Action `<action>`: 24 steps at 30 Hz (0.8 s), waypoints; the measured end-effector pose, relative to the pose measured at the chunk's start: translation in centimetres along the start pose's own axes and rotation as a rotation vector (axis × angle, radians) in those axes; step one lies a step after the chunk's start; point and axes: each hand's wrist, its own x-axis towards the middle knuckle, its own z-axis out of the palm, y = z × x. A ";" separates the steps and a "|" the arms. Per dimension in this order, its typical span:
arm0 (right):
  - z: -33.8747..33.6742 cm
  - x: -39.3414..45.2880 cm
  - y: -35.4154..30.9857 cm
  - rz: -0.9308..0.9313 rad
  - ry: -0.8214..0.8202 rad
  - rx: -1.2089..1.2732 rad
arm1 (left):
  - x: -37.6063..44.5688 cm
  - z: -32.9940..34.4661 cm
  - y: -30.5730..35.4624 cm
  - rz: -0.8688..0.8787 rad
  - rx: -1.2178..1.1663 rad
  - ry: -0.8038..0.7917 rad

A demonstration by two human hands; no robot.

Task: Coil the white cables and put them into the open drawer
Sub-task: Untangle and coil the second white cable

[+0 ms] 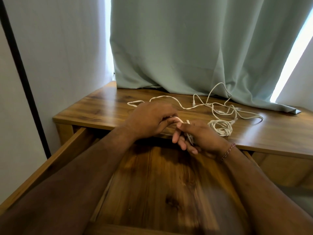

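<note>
A long white cable (171, 99) trails loosely across the wooden table top (101, 106) and runs into my hands. My left hand (149, 119) pinches a stretch of it near the table's front edge. My right hand (199, 138) holds a few wound turns of the same cable around its fingers, just above the open drawer (152, 184). A second white cable (220, 127) lies as a coil on the table to the right of my right hand. Further loose white cable (227, 106) tangles behind that coil. The drawer's wooden bottom is bare where it shows.
A pale green curtain (186, 48) hangs down onto the back of the table, its hem resting at the right. A white wall (59, 56) with a dark vertical strip stands at the left. The drawer's left side wall (55, 158) juts toward me.
</note>
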 end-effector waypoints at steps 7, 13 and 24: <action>0.0 0.0 0.0 0.151 -0.131 0.048 | 0.0 0.3 0.0 0.051 0.075 0.006; 0.2 0.1 0.9 0.109 -0.289 0.169 | -0.7 1.5 -1.1 -0.066 -0.099 -0.075; 3.4 0.4 -0.4 -0.262 0.040 0.700 | -1.1 2.8 -0.6 -0.246 -0.377 -0.136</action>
